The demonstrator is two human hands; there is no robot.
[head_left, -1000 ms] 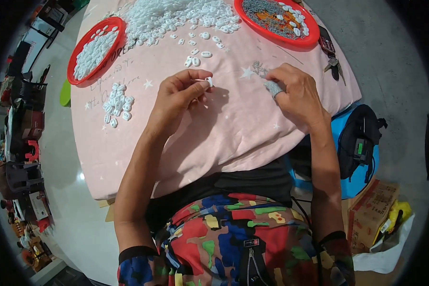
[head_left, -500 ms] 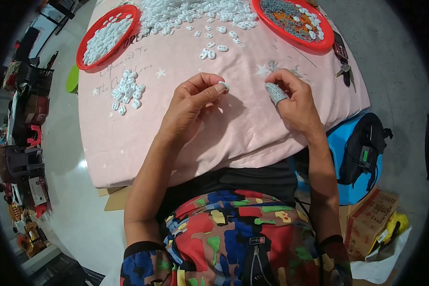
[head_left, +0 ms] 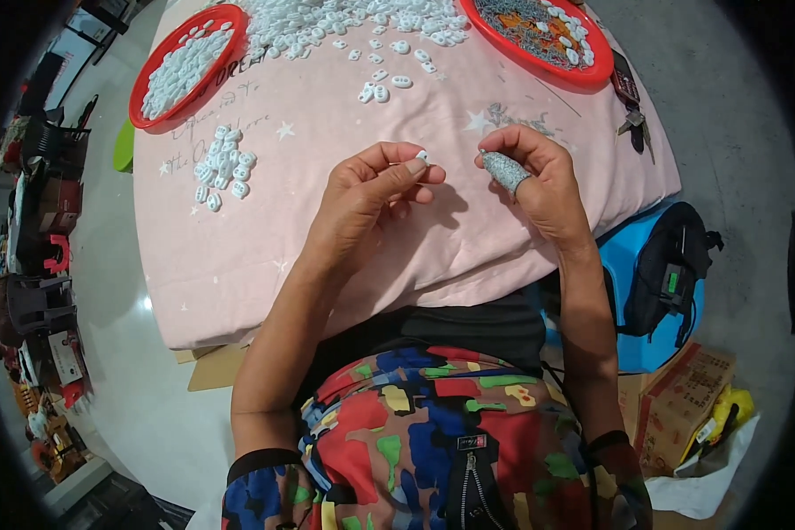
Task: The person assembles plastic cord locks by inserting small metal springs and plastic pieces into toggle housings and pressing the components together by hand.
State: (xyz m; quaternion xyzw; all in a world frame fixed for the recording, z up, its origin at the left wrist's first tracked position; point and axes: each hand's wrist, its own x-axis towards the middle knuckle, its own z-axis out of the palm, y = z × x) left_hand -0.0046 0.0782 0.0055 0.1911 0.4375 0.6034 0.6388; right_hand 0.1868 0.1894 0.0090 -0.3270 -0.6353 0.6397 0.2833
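Above the middle of the pink cloth, my left hand [head_left: 375, 190] pinches a small white oval plastic piece [head_left: 422, 157] between thumb and forefinger, its other fingers loosely curled. Just to its right, my right hand [head_left: 543, 190] has thumb and forefinger brought together. A speckled grey cover [head_left: 507, 172] wraps the right thumb. Something tiny may show at those fingertips, too small to name. A short gap separates the two hands. On the left lies a small pile of white oval pieces [head_left: 224, 168] with dark holes.
A red basin [head_left: 235, 44] of white pieces stands far left, beside a large white heap [head_left: 327, 22]. At far right, another red basin [head_left: 599, 71] holds grey metal bits and white pieces. Keys [head_left: 632, 124] lie near the right edge. A blue stool-like object [head_left: 649, 349] with a black bag stands alongside.
My hands have come slightly closer together. The white piece stands out more from my left fingertips, and the left fingers have spread a little. The whole view has shifted slightly.
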